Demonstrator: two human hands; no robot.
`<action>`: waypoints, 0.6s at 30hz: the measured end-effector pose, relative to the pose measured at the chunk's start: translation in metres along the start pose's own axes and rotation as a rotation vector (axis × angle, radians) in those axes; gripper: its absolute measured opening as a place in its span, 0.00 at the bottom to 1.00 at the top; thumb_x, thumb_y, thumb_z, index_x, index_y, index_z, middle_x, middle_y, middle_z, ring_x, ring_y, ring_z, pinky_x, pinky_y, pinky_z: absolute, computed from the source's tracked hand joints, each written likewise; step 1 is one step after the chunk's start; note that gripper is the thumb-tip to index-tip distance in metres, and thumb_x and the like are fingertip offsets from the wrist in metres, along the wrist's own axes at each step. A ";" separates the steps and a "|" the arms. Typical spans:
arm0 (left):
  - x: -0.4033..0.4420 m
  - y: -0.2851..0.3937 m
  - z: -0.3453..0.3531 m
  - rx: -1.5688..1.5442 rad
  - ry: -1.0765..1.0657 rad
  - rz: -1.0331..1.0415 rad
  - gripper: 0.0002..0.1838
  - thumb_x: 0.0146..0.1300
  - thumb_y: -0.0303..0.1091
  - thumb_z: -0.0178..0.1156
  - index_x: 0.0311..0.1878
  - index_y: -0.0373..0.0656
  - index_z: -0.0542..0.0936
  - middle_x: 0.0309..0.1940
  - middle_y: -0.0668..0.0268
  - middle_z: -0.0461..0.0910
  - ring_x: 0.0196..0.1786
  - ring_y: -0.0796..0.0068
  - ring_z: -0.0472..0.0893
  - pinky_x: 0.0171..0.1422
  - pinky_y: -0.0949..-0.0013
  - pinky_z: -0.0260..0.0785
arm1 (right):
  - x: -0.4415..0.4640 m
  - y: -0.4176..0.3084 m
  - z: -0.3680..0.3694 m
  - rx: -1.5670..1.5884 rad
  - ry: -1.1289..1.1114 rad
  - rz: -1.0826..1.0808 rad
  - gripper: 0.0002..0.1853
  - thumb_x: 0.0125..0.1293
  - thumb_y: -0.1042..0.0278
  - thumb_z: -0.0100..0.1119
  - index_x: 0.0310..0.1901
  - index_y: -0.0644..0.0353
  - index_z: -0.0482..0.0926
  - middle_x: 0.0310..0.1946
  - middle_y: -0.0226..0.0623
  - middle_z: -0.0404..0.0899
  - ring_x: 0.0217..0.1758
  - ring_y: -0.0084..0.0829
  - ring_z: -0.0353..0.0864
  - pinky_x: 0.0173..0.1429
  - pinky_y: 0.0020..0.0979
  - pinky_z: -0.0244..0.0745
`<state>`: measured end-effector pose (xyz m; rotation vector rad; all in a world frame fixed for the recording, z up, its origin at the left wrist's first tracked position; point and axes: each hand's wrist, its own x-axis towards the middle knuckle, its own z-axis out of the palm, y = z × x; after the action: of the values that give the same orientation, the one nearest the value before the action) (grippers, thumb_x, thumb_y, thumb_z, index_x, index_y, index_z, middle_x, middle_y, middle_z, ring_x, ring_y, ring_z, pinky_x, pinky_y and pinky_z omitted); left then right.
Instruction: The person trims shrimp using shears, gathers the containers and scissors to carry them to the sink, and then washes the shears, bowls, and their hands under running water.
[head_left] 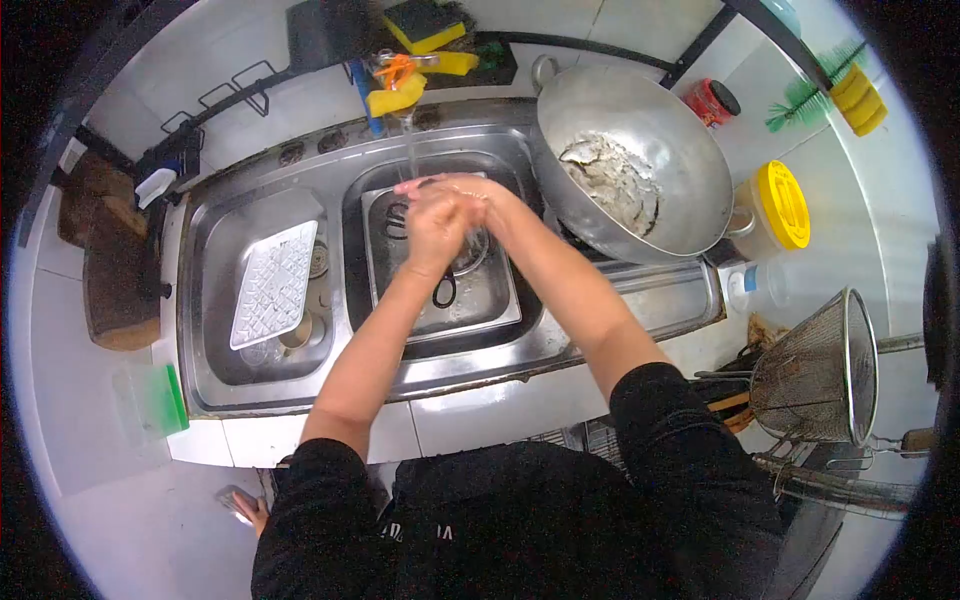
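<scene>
Both hands meet over the right sink basin [530, 300], beneath a thin stream of water from the tap [398, 95]. My left hand [436, 228] is closed, pressed against my right hand [462, 186], its fingertips partly hidden. My right hand stretches its fingers to the left, behind and above the left one. Below them a metal tray [500, 318] lies in the basin, with water and black-handled utensils [444, 291] inside. What else it holds is partly covered by my hands.
A white textured tray [275, 285] leans in the left basin. A large metal wok [690, 140] with wet residue stands right of the sink. Mesh strainers [810, 375] hang at the right. Another hand [252, 512] with a shiny object shows at lower left.
</scene>
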<state>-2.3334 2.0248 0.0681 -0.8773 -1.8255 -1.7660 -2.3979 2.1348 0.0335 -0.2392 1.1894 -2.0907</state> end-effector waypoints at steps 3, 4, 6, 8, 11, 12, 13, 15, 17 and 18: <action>-0.018 0.005 -0.003 0.326 -0.342 0.329 0.14 0.52 0.44 0.64 0.19 0.45 0.80 0.21 0.61 0.78 0.24 0.63 0.77 0.34 0.62 0.70 | -0.013 -0.008 0.019 -0.340 -0.104 0.122 0.25 0.57 0.64 0.61 0.56 0.66 0.71 0.43 0.34 0.78 0.47 0.23 0.75 0.53 0.26 0.72; -0.028 0.001 -0.003 0.338 -0.334 0.328 0.14 0.52 0.44 0.64 0.19 0.45 0.80 0.21 0.61 0.78 0.24 0.63 0.77 0.34 0.62 0.70 | -0.017 -0.011 0.023 -0.470 -0.089 0.265 0.19 0.59 0.62 0.59 0.50 0.61 0.78 0.42 0.33 0.79 0.45 0.24 0.75 0.52 0.29 0.71; -0.045 -0.006 0.000 0.587 -0.770 0.297 0.19 0.55 0.54 0.57 0.22 0.50 0.82 0.22 0.61 0.80 0.28 0.63 0.79 0.40 0.62 0.70 | 0.000 0.011 0.015 -0.672 0.006 0.321 0.15 0.59 0.60 0.58 0.46 0.57 0.81 0.41 0.33 0.79 0.44 0.25 0.75 0.49 0.30 0.71; -0.045 -0.008 0.006 0.566 -0.742 0.383 0.15 0.53 0.50 0.58 0.21 0.50 0.82 0.23 0.62 0.81 0.28 0.64 0.80 0.39 0.61 0.70 | 0.014 0.034 -0.002 -0.964 0.165 0.310 0.14 0.61 0.57 0.57 0.40 0.57 0.84 0.34 0.32 0.82 0.35 0.24 0.75 0.41 0.29 0.71; -0.061 -0.031 0.015 0.650 -0.933 0.400 0.13 0.53 0.45 0.56 0.28 0.47 0.83 0.31 0.60 0.82 0.37 0.61 0.81 0.47 0.59 0.70 | 0.013 0.039 0.007 -1.137 0.366 0.427 0.16 0.63 0.56 0.52 0.35 0.58 0.84 0.23 0.36 0.81 0.25 0.29 0.75 0.34 0.32 0.72; -0.067 -0.040 0.018 0.658 -0.909 0.452 0.16 0.57 0.46 0.51 0.30 0.47 0.84 0.31 0.58 0.82 0.42 0.61 0.80 0.52 0.60 0.68 | 0.020 0.048 0.002 -1.306 0.396 0.428 0.18 0.64 0.56 0.47 0.32 0.60 0.83 0.19 0.41 0.79 0.22 0.34 0.77 0.36 0.35 0.74; -0.075 -0.054 0.022 0.659 -0.898 0.482 0.18 0.59 0.47 0.49 0.31 0.48 0.84 0.31 0.58 0.82 0.45 0.60 0.79 0.54 0.60 0.67 | 0.021 0.048 0.004 -1.306 0.398 0.428 0.18 0.64 0.56 0.47 0.32 0.60 0.83 0.19 0.41 0.79 0.22 0.34 0.77 0.36 0.35 0.74; -0.095 -0.086 0.030 0.626 -0.934 0.363 0.18 0.60 0.46 0.48 0.34 0.46 0.83 0.34 0.56 0.82 0.49 0.60 0.77 0.57 0.59 0.66 | 0.019 0.050 0.007 -1.501 0.407 0.469 0.17 0.62 0.60 0.47 0.34 0.63 0.82 0.22 0.47 0.80 0.29 0.38 0.82 0.41 0.38 0.75; -0.095 -0.095 0.037 0.582 -0.975 0.218 0.17 0.58 0.45 0.50 0.37 0.45 0.83 0.37 0.55 0.82 0.52 0.59 0.76 0.58 0.59 0.65 | 0.017 0.052 0.029 -1.464 0.659 0.360 0.16 0.59 0.63 0.47 0.36 0.65 0.82 0.30 0.51 0.81 0.38 0.43 0.83 0.46 0.42 0.75; -0.090 -0.089 0.035 0.606 -0.945 0.265 0.16 0.57 0.44 0.51 0.37 0.44 0.83 0.38 0.55 0.81 0.51 0.59 0.76 0.57 0.59 0.65 | 0.022 0.054 0.039 -1.436 0.774 0.400 0.16 0.58 0.63 0.48 0.39 0.63 0.81 0.39 0.49 0.79 0.45 0.45 0.80 0.50 0.42 0.73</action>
<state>-2.3300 2.0490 -0.0608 -1.7237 -2.4122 -0.5336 -2.3693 2.0760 0.0080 0.2052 2.7378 -0.6154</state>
